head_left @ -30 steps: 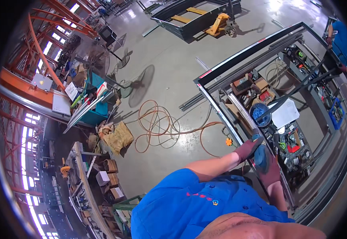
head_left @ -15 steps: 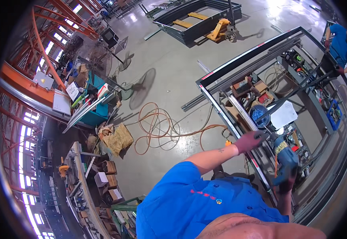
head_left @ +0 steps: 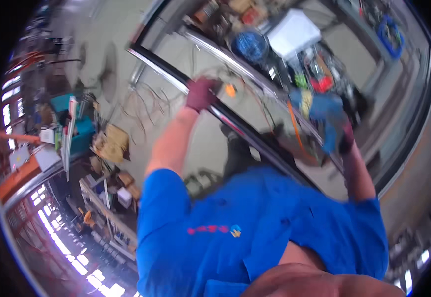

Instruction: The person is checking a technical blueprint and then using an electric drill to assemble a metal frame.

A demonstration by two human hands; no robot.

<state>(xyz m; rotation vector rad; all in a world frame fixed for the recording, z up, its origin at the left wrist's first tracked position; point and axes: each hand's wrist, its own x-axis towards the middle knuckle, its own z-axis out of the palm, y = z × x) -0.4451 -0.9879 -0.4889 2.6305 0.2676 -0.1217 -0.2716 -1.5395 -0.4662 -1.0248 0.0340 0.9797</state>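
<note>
My left hand point(head_left: 203, 94), in a maroon glove, is wrapped over the near bar of a long dark metal frame point(head_left: 247, 132) with a shiny outer edge. My right hand point(head_left: 347, 137), also gloved, grips the handle of a blue power drill point(head_left: 322, 108), whose front end points left over an inner rail point(head_left: 235, 64). Motion blur hides the drill's tip, and its body covers part of the right fingers. An orange cord point(head_left: 294, 123) hangs beside the drill. Just beyond it lies a clutter of small parts with a red piece point(head_left: 322, 84).
A blue bowl of small parts point(head_left: 250, 45) and a white sheet point(head_left: 293, 33) sit beyond the rail. At far right is a blue basket point(head_left: 389, 37). Hoses trail over the floor at left, near a tan sack point(head_left: 114, 143) and a teal bin point(head_left: 79, 131).
My left hand has left the drill's front end and now holds the frame bar farther left. The view has swung, and the drill has shifted with my right hand. The co-worker is out of view.
</note>
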